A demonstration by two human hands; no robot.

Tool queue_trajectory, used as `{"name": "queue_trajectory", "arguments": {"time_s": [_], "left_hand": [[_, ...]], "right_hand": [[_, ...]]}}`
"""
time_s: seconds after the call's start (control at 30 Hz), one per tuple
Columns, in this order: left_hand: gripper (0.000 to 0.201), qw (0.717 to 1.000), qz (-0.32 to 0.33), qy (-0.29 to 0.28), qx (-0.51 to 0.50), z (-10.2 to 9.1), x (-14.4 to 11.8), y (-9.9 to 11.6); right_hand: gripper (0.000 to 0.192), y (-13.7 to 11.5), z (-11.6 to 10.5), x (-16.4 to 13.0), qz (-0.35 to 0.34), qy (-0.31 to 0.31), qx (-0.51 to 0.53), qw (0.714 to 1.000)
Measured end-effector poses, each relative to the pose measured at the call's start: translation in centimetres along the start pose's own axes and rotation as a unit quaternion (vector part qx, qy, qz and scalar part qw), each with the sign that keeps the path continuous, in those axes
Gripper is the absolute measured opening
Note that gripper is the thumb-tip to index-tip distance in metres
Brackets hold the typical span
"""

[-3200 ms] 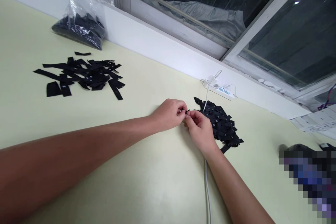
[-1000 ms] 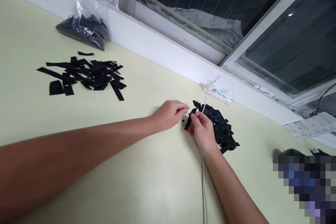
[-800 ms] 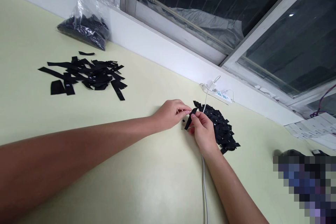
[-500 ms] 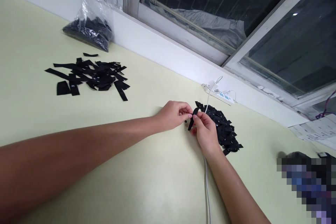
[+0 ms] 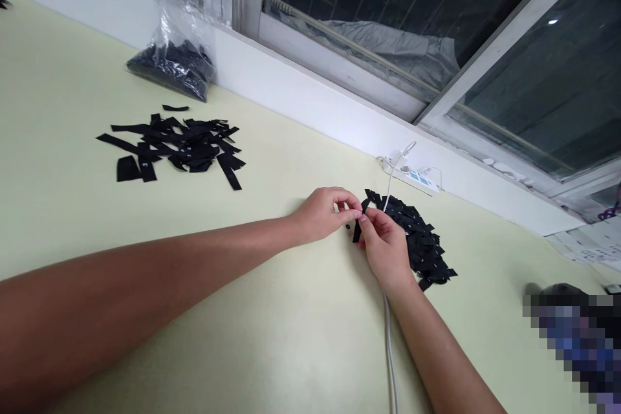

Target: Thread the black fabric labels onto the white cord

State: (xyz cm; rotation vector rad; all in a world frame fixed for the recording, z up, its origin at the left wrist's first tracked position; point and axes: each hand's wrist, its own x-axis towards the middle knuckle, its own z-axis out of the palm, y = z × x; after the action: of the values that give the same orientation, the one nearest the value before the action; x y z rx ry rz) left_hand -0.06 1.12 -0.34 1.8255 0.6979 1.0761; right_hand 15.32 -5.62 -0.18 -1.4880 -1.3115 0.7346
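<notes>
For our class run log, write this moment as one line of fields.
left hand: pinching black strip | right hand: pinching same strip | beside: small label pile | far left: long strip pile, bag

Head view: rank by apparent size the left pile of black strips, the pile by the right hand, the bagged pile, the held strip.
1. Left pile
2. Pile by the right hand and bagged pile: look similar, and the bag lies farther off
3. Held strip
</notes>
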Motion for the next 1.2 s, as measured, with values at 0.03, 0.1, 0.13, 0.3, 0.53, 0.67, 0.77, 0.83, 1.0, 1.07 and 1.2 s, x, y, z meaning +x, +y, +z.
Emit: {"name": "queue_trajectory", "arguments": {"time_s": [0.03, 0.1, 0.13, 0.3, 0.53, 0.67, 0.77, 0.83, 1.0, 1.07, 1.2], "left_hand": [[0.009, 1.000, 0.001, 0.002, 0.002, -0.01, 0.03, -0.03], [0.008, 1.000, -0.001, 0.008, 0.006, -0.01, 0.10, -0.08], [0.007, 1.000, -0.004, 0.011, 0.009, 0.00, 0.13, -0.08], [0.005, 0.999, -0.020, 0.018, 0.019, 0.06, 0.12, 0.09], [0.007, 0.999, -0.027, 0.033, 0.021, 0.23, 0.04, 0.02], [0.009, 0.999, -0.024, 0.039, 0.005, 0.43, 0.04, -0.16], [0.009, 0.999, -0.026, 0.039, 0.008, 0.49, 0.06, -0.20], [0.012, 0.999, -0.029, 0.042, 0.017, 0.47, 0.08, -0.19], [0.017, 0.999, -0.028, 0.018, 0.011, 0.24, 0.16, -0.11], [0.017, 1.000, -0.024, 0.001, -0.003, 0.11, 0.20, -0.06], [0.013, 0.999, 0.008, 0.007, -0.030, -0.09, 0.28, 0.08]], "right_hand": [[0.037, 0.05, -0.04, -0.02, -0.009, -0.005, -0.010, 1.000], [0.035, 0.22, -0.12, 0.00, -0.021, -0.013, -0.025, 0.999], [0.035, 0.33, -0.16, 0.03, -0.024, -0.015, -0.029, 0.999], [0.034, 0.75, -0.21, 0.21, -0.036, -0.006, -0.044, 0.998], [0.033, 0.47, -0.20, 0.13, -0.052, -0.005, -0.058, 0.997], [0.031, 0.51, -0.19, 0.08, -0.067, -0.011, -0.068, 0.995], [0.031, 0.55, -0.19, 0.14, -0.069, -0.009, -0.069, 0.995], [0.032, 0.48, -0.21, 0.18, -0.068, -0.010, -0.067, 0.995], [0.033, 0.14, -0.36, 0.12, -0.064, -0.018, -0.053, 0.996], [0.033, 0.05, -0.42, 0.07, -0.061, -0.020, -0.049, 0.997], [0.034, -0.05, -0.45, 0.03, -0.057, -0.013, -0.032, 0.998]]}}
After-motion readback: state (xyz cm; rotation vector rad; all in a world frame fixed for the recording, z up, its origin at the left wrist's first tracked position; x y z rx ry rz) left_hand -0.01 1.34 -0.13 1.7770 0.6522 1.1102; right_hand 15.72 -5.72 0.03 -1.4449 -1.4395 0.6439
